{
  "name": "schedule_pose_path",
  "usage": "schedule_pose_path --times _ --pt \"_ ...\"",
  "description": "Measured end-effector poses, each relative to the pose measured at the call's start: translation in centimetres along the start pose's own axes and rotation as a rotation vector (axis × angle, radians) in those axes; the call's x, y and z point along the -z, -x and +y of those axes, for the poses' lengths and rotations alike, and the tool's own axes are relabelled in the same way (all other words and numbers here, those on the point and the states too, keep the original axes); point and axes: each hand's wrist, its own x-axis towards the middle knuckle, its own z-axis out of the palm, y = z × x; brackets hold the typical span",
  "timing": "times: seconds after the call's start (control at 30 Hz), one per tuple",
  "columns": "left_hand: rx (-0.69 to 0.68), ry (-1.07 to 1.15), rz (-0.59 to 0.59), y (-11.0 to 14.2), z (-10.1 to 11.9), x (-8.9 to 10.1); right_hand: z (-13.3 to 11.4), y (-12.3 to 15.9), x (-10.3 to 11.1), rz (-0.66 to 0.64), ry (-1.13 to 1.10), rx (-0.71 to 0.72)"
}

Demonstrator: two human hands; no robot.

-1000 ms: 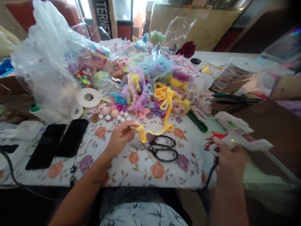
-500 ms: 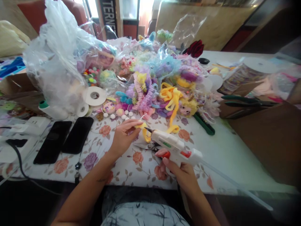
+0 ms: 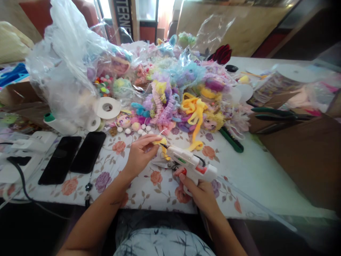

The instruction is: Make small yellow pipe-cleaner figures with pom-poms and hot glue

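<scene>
My left hand point(image 3: 142, 153) pinches a short piece of yellow ribbon point(image 3: 165, 151), whose loose end hangs down toward the cloth. In my right hand point(image 3: 199, 193) is a white glue gun point(image 3: 183, 158), a finger at its red trigger. Its dark nozzle points left and meets or nearly meets the ribbon at my left fingertips; I cannot tell which. A long clear glue stick point(image 3: 255, 201) sticks out of the gun's back. Scissors point(image 3: 163, 164) lie partly hidden beneath the gun. Beyond, a longer yellow ribbon point(image 3: 195, 117) is heaped on the craft pile.
Two black phones point(image 3: 88, 152) lie at left beside a white power strip point(image 3: 20, 167). White tape rolls point(image 3: 107, 107), a plastic bag point(image 3: 64, 71) and doll heads point(image 3: 210, 122) crowd the back. At right, green-handled pliers point(image 3: 279, 114) rest on a cardboard box point(image 3: 303, 156).
My right hand has shifted the glue gun a little to the left, with its nozzle closer to my left fingers. My left hand stays almost still, holding the ribbon.
</scene>
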Motion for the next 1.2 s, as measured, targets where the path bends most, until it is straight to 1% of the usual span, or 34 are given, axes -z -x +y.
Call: schedule_pose_path --times 0.13,0.2,0.37,0.47,0.6,0.87,1.0,1.2 --pt "0.031 0.072 -0.01 0.0 0.1 0.1 0.1 0.0 0.1 0.018 0.03 0.015" --pt "0.039 0.089 0.007 -0.1 -0.1 0.1 0.1 0.0 0.1 0.005 0.019 0.02" --pt "0.02 0.054 0.028 -0.2 -0.8 0.2 0.3 0.1 0.2 -0.026 -0.087 0.044" --pt "0.015 0.045 0.03 -0.1 -1.0 0.2 0.3 0.1 0.3 -0.038 -0.097 0.065" --pt "0.002 0.026 0.013 -0.1 -1.0 0.1 0.4 0.0 0.3 -0.047 -0.056 0.055" --pt "-0.011 -0.056 -0.002 0.0 -0.7 0.0 0.6 0.0 -0.1 0.01 0.086 0.011" --pt "-0.023 -0.078 -0.001 0.0 -0.7 0.1 0.7 -0.1 -0.1 -0.007 0.113 0.012" --pt "-0.103 -0.189 0.016 0.0 -0.8 0.1 1.2 -0.4 0.0 0.007 0.193 0.027"
